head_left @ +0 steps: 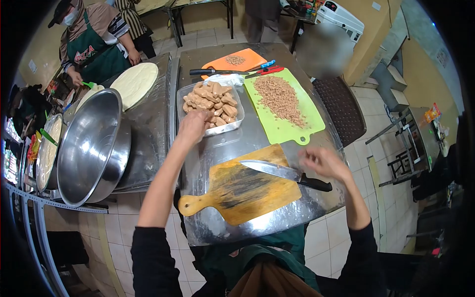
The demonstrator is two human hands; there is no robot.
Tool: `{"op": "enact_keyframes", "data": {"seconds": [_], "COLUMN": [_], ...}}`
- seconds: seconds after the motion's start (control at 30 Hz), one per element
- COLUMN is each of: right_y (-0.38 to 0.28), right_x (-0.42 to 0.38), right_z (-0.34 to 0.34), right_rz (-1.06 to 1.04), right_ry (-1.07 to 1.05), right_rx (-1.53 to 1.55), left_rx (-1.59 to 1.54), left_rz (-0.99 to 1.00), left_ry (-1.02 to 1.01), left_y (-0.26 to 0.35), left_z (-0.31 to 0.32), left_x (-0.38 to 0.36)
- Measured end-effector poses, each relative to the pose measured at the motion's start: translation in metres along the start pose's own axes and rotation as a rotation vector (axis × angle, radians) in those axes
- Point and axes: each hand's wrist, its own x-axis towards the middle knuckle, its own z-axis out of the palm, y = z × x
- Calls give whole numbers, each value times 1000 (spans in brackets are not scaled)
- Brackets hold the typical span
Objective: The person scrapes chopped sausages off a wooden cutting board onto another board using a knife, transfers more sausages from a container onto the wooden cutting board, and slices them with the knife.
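Your left hand (194, 124) reached over the near-left rim of the plastic tub (238, 123), fingers among the brown chunks (215, 99); whether they had closed on one, you could not tell from this view. The tub sat at eleven o'clock from the wooden board (247, 200), heaped to around its rim. Each chunk looked light, soft and perhaps a little slick, likely best taken around its thick middle with a mild pinch, since a hard squeeze might have split it.

Your right hand (324, 161) was released, its fingers loosely curled just beyond the handle of the knife (277, 170). That knife lay flat across the wooden board, its tip between nine and ten o'clock and its black handle past the right edge. It seemed stiff and fairly weighty, safest held by that handle. The board looked rigid, with its round-ended grip at eight o'clock to hold it by.

At one o'clock, the green board (302, 132) bore a spread of small chopped bits (281, 99), loose enough to scatter if tipped. At twelve, the orange board (252, 58) carried a smaller heap. The big metal bowl (89, 148) stood toward ten o'clock, its shiny inside in view.
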Motion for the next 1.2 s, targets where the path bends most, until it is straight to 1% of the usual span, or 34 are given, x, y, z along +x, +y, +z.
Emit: {"op": "enact_keyframes", "data": {"seconds": [0.07, 0.1, 0.13, 0.2, 0.23, 0.27, 0.3, 0.33, 0.43, 0.47, 0.53, 0.63, 0.7, 0.73, 0.77, 0.8, 0.87, 0.97, 1.07, 1.17, 1.2], "right_y": [16, 21, 24, 25, 25, 28, 34, 38, 42, 41, 36, 22, 11, 7, 11, 7, -5, -14, -15, -9, -6], "right_x": [-48, -63, -71, -88, -89, -88, -85, -82, -72, -72, -71, -74, -79, -82, -86, -90, -96, -102, -99, -85, -78], "right_z": [12, 16, 21, 37, 40, 44, 50, 54, 59, 63, 67, 74, 83, 87, 97, 98, 97, 102, 104, 95, 91], "right_rz": [23, 39, 34, 39, 79, 68, 55, 35, 33, 15, -25, 61, 81, 92, 60, 89, 143, 139, 111, 131, 131], "right_ry": [-14, -23, 34, 135, 122, 132, 144, 160, 110, 119, 135, 63, 113, 137, 225, 231, 243, 306, 364, 434, 465], "right_rx": [11, 20, -26, -113, -145, -164, -182, -203, -205, -136, -2, 44, 43, 40, -13, -21, -36, -162, -188, -192, -197], "left_rx": [-29, 32, 69, 172, 181, 189, 134, 120, 92, -93, -463, -678, -839, -819, -822, -920, -1080, -902, -525, -344, -293], "left_rz": [-24, 19, 25, 60, 84, 107, 150, 131, 72, 57, 19, -79, -225, -244, -286, -359, -368, -413, -399, -124, -34], "left_ry": [-75, -84, -92, -38, -10, 21, 76, 93, 183, 190, 208, 57, -116, -117, -161, -160, -87, -110, -94, 160, 177], "left_y": [-7, -9, -9, -10, -9, -9, -13, -5, 5, 7, 35, 62, 78, 79, 88, 94, 110, 118, 139, 137, 141], "left_z": [6, 6, 9, 16, 17, 17, 18, 13, -7, -10, -33, -36, -23, -7, -2, 11, 31, 56, 34, 38, 36], "left_x": [14, 19, 24, 25, 25, 25, 23, 19, 11, 4, -26, -81, -119, -137, -151, -163, -178, -185, -173, -159, -151]}}
